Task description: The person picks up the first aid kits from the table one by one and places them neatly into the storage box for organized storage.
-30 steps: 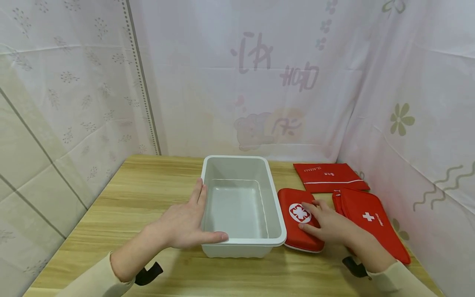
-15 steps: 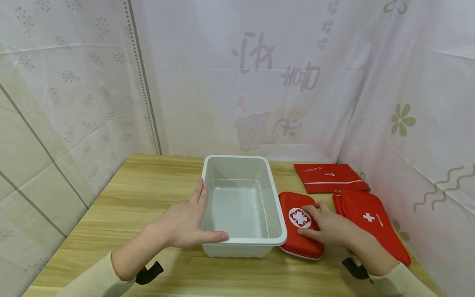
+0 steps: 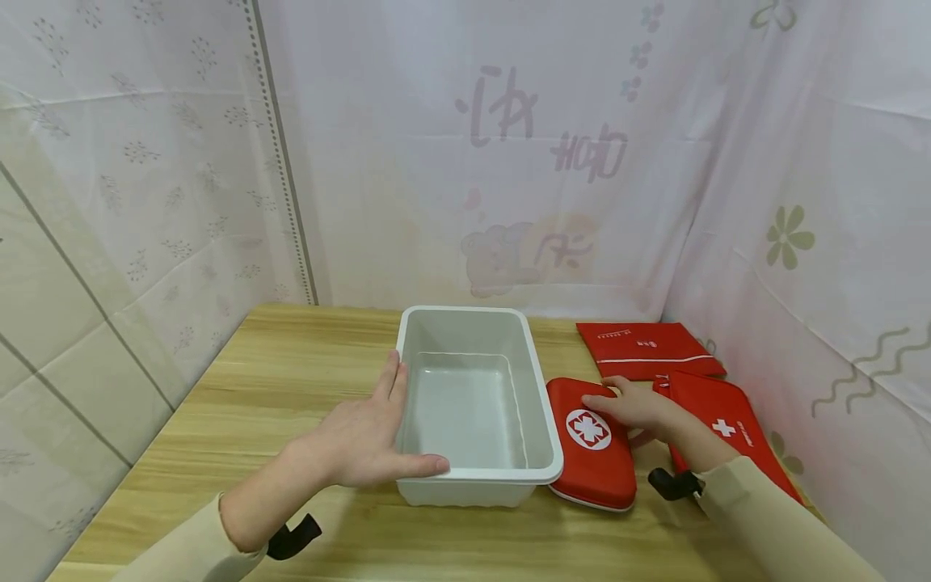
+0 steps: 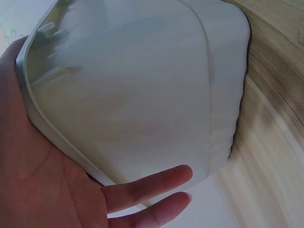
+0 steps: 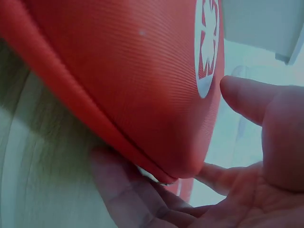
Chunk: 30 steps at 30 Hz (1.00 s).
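A light grey plastic bin [image 3: 409, 490] stands on the table, with nothing inside. My left hand [image 3: 356, 440] rests at its near left corner, thumb over the near rim and straight fingers along the left side. In the left wrist view two fingers [image 4: 156, 185] lie against the outer wall [image 4: 133, 99]. Right of the bin lies a red hard first-aid case [image 3: 592, 461] with a white round cross emblem. My right hand [image 3: 643, 408] holds its far right corner, thumb on the top. In the right wrist view other fingers [image 5: 128, 190] reach round the case's [image 5: 137, 85] lower edge.
A flat red pouch [image 3: 647, 347] with a white stripe lies at the back right. Nearer, a red zipped pouch [image 3: 742, 436] with a white cross sits partly behind the right forearm. Patterned curtains [image 3: 465, 178] hang behind and beside the wooden table [image 3: 313, 347].
My right hand has moved from the case's right side to its far right corner. The case's far end has shifted slightly towards me. My left hand stays on the bin.
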{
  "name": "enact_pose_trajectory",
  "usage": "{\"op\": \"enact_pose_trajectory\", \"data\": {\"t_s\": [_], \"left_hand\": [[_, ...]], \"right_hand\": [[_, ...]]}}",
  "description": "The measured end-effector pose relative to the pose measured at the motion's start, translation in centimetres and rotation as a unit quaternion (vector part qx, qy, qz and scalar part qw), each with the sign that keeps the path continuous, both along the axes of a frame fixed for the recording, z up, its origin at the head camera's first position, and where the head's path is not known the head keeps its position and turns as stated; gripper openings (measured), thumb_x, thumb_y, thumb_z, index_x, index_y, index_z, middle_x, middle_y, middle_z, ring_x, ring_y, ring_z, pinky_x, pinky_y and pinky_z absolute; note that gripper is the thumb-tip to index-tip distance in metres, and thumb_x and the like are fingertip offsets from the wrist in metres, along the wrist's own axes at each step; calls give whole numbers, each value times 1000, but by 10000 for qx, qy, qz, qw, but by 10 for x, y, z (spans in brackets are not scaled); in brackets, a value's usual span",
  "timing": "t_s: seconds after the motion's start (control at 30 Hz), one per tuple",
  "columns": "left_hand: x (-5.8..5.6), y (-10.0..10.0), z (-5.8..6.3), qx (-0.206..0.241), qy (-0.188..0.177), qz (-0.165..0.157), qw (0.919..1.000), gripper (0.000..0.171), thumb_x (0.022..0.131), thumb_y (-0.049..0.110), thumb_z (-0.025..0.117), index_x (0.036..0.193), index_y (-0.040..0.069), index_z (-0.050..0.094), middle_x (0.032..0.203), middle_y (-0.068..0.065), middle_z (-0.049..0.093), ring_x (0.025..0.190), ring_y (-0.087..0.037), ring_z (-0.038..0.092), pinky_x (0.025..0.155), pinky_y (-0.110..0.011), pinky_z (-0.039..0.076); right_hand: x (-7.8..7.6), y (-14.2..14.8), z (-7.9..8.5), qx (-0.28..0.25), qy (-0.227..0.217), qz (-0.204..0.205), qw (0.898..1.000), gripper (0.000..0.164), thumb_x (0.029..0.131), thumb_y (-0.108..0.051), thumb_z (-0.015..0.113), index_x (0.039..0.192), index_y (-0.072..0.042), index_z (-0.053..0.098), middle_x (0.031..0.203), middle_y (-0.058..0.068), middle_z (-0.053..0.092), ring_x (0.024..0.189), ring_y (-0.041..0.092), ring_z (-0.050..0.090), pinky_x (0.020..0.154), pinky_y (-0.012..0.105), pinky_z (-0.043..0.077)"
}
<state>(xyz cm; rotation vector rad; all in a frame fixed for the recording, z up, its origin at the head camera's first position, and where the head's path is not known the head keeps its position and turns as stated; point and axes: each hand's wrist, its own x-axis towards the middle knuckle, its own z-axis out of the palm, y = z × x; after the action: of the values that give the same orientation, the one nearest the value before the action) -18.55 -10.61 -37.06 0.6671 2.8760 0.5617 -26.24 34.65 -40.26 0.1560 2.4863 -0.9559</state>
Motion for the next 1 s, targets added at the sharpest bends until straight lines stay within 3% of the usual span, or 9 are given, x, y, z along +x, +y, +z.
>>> {"op": "enact_pose_trajectory", "data": {"t_s": [0.2,0.4,0.6,0.83,1.0], "left_hand": [[0,0,1,10,-4,11,10000,150,80,97,63,175,-2,0,184,-22,-9,88,-31,75,92,-51,62],[0,0,1,-3,1,18,10000,150,80,97,63,175,-3,1,184,-22,-8,87,-30,75,91,-50,62],[0,0,1,-12,-16,21,10000,150,80,97,63,175,-2,0,184,-21,-8,81,-26,73,87,-48,62],[0,-1,0,-12,27,-2,10000,149,81,96,63,175,-2,2,184,-22,-8,81,-28,73,87,-48,63],[0,-1,-1,1,29,-1,10000,148,81,96,62,175,-2,4,184,-22,-8,86,-31,75,88,-49,63]], "right_hand": [[-8,5,-3,-278,-114,-154,9994,98,103,-48,74,168,3,22,140,32,57,123,41,63,92,54,65],[-10,8,-5,-809,-93,-196,9965,96,104,-45,74,169,0,20,133,23,63,111,27,70,93,45,65],[-10,10,-7,-1809,-305,-290,9826,92,108,-38,68,174,-9,11,139,18,61,114,24,68,94,43,64],[-9,11,-9,-2383,-372,-481,9693,83,111,-30,65,175,-15,16,137,13,62,111,22,68,94,40,63],[-8,13,-9,-2797,-179,-481,9587,74,112,-30,63,174,-15,24,128,3,67,107,19,71,93,38,63]]}}
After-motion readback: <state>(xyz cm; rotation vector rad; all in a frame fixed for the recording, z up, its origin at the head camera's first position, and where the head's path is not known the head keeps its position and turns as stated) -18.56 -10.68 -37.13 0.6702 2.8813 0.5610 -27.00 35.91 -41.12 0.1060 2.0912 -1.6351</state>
